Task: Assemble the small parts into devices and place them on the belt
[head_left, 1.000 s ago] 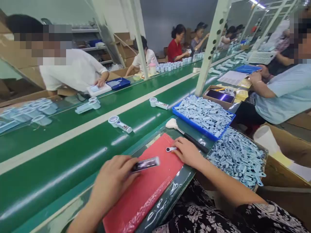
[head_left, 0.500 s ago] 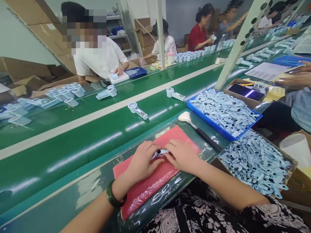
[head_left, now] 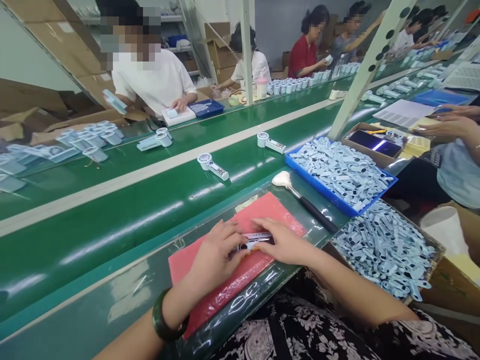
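Note:
Over a pink mat point(head_left: 275, 206), my left hand point(head_left: 215, 252) and my right hand point(head_left: 287, 242) hold one light-blue plastic piece point(head_left: 257, 237) between them. My left fingers curl round its left end and partly hide it. At the other end, my right thumb and fingers grip it. A pale side with dark print and a dark spot show between the hands. A green bangle point(head_left: 159, 317) sits on my left wrist.
On the green conveyor belt point(head_left: 131, 235) lie two light-blue round-headed handled units point(head_left: 213, 168). To the right are a black-handled tool point(head_left: 317, 214) with a white lump on its end, a blue tray point(head_left: 330, 197) of small parts and a heaped box point(head_left: 437, 252). Co-workers sit opposite.
The piece has turned between my hands, so a longer printed side now shows. My right fingers have spread along it. Opposite, a co-worker has lifted a light-blue unit.

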A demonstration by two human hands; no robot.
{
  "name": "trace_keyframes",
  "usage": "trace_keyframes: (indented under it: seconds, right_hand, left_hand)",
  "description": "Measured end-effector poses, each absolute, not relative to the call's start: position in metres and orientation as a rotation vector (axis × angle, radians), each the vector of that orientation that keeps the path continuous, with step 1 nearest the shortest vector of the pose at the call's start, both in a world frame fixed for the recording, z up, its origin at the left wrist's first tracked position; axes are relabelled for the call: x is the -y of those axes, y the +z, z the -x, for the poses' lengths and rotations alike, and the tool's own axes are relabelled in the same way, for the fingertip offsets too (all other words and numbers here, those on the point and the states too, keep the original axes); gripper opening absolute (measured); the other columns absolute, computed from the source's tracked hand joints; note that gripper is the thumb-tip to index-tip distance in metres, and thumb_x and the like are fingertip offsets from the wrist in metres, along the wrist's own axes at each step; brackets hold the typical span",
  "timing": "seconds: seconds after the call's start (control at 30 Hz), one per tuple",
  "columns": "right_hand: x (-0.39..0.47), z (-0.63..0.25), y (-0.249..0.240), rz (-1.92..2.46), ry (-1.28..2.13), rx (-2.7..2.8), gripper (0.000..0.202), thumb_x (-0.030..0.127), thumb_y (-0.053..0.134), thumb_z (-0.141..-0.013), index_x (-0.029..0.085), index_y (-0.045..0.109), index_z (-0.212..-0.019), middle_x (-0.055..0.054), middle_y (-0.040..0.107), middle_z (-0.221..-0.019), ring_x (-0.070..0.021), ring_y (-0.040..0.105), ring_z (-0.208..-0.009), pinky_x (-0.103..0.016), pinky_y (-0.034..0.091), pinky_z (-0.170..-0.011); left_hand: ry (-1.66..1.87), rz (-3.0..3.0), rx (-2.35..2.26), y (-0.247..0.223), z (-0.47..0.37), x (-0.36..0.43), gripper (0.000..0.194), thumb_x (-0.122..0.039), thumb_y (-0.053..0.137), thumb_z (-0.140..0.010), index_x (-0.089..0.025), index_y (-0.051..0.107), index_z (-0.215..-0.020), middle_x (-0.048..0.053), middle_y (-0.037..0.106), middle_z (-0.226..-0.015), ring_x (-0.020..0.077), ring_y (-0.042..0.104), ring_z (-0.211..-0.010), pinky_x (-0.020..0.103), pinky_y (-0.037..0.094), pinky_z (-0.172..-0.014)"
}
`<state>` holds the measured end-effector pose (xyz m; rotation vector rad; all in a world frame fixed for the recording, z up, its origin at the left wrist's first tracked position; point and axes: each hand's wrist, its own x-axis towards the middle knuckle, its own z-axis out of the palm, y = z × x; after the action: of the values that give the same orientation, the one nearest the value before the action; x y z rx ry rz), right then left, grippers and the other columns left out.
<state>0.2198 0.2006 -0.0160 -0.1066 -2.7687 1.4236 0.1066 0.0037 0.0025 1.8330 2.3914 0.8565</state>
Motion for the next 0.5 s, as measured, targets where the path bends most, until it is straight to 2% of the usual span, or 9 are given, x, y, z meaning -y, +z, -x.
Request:
trace_keyframes:
  seconds: [0.1, 0.23, 0.37, 0.43, 0.5]
  right_hand:
    - [-0.197, -0.229, -0.016, -0.043, 1.193, 2.911, 0.045, 0.03, 0.065, -0.094, 0.023, 0.059, -0.139, -0.009, 0.065, -0.131, -0.0264, 0.058, -0.122, -0.045, 0.042, -0.108]
    - [-0.189, -0.232, -0.022, -0.044, 0.979, 2.918, 0.039, 0.031, 0.053, -0.102, 0.02, 0.059, -0.138, -0.012, 0.066, -0.127, -0.0267, 0.057, -0.119, -0.046, 0.042, -0.104]
    - [-0.19, -0.231, -0.026, -0.095, 1.031, 2.876, 0.039, 0.031, 0.054, -0.102, 0.018, 0.058, -0.138, -0.011, 0.066, -0.128, -0.0262, 0.058, -0.118, -0.046, 0.043, -0.105]
    - [-0.194, -0.233, -0.024, -0.091, 1.117, 2.81, 0.045, 0.031, 0.059, -0.099, 0.019, 0.055, -0.142, -0.012, 0.062, -0.137, -0.026, 0.055, -0.126, -0.046, 0.041, -0.11]
    - [-0.203, -0.238, -0.021, -0.063, 1.166, 2.743, 0.053, 0.031, 0.062, -0.096, 0.02, 0.051, -0.146, -0.013, 0.056, -0.146, -0.0259, 0.05, -0.135, -0.045, 0.039, -0.115]
  left_hand:
    - [0.732, -1.878, -2.489, -0.003, -0.122, 0.002, 0.021, -0.027, 0.058, -0.097, -0.023, 0.063, -0.117, 0.008, 0.073, -0.119, 0.0307, 0.064, -0.118, 0.06, 0.053, -0.103]
    - [0.656, -1.892, -2.592, -0.006, -0.13, -0.001, 0.017, -0.019, 0.051, -0.098, -0.019, 0.064, -0.11, 0.009, 0.074, -0.112, 0.0308, 0.067, -0.11, 0.058, 0.056, -0.096]
    - [0.554, -1.931, -2.556, 0.0, -0.128, -0.005, 0.021, -0.024, 0.058, -0.095, -0.021, 0.062, -0.116, 0.008, 0.073, -0.113, 0.0311, 0.064, -0.114, 0.057, 0.053, -0.099]
    - [0.415, -1.952, -2.563, 0.006, -0.124, -0.004, 0.025, -0.025, 0.062, -0.092, -0.022, 0.062, -0.117, 0.008, 0.072, -0.112, 0.0322, 0.063, -0.112, 0.057, 0.052, -0.098]
    - [0.314, -1.991, -2.579, 0.013, -0.11, 0.001, 0.024, -0.018, 0.059, -0.088, -0.023, 0.063, -0.111, 0.008, 0.071, -0.109, 0.0308, 0.063, -0.105, 0.051, 0.053, -0.092]
